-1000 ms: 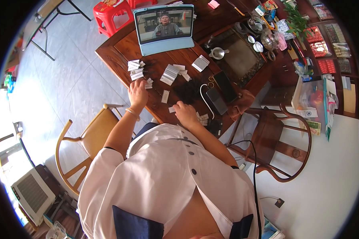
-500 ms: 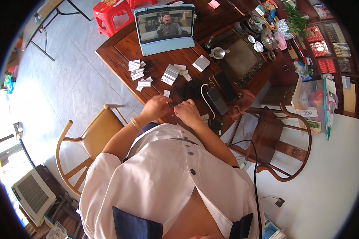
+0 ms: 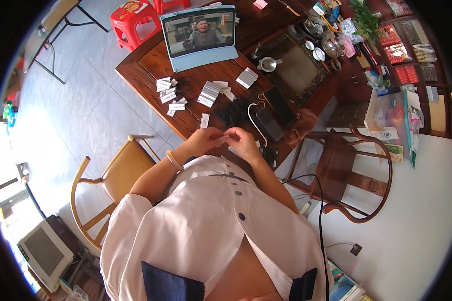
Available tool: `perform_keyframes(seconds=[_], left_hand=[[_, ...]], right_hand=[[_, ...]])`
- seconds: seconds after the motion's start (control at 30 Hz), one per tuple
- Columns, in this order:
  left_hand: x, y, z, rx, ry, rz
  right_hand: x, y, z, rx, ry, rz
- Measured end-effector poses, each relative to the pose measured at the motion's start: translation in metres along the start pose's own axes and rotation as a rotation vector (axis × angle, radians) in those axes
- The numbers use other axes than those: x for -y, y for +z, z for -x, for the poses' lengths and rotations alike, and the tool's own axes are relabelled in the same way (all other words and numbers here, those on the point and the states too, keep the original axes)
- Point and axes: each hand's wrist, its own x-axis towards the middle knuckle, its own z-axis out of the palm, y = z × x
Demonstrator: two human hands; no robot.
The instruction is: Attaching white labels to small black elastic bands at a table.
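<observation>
Fingers (image 3: pixel 214 132) of left hand (image 3: pixel 202 142) and right hand (image 3: pixel 245 142) clamped on a small white tag (image 3: pixel 224 137), partly hidden, between them at near edge of worktop (image 3: pixel 145 75). Just beyond: loose tag (image 3: pixel 205 121), lying flat; black strands (image 3: pixel 233 115) to its right. Farther: grey-and-white tag stack (image 3: pixel 209 94). Farthest: tablet (image 3: pixel 198 36), propped up in light-blue case (image 3: pixel 206 59).

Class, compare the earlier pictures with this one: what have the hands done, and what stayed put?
The left hand left the tag pile at the table's left edge, moving right and toward the body to meet the right hand; both now pinch a small white tag. The tablet and striped tag stack stayed.
</observation>
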Motion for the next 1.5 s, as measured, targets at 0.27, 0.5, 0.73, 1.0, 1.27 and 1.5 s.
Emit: perform_keyframes(seconds=[0.27, 0.5, 0.73, 1.0, 1.27, 1.5], left_hand=[[0.007, 0.005, 0.001, 0.13, -0.047, 0.203], [0.021, 0.005, 0.008, 0.03, -0.162, 0.395], [0.023, 0.014, 0.023, 0.007, -0.162, 0.493], [0.023, 0.038, 0.046, -0.086, -0.21, 0.54], [0.008, 0.064, 0.07, -0.206, -0.221, 0.573], [0.008, 0.072, 0.082, -0.312, -0.208, 0.583]], right_hand=[[0.011, -0.003, 0.005, -0.07, -0.087, 0.042], [-0.024, -0.021, 0.042, -0.174, -0.096, 0.677], [-0.037, -0.021, 0.058, -0.177, -0.065, 0.624], [-0.053, -0.024, 0.065, -0.127, -0.087, 0.686], [-0.056, -0.011, 0.046, -0.087, -0.143, 0.836], [-0.068, -0.006, 0.045, -0.084, -0.109, 0.832]])
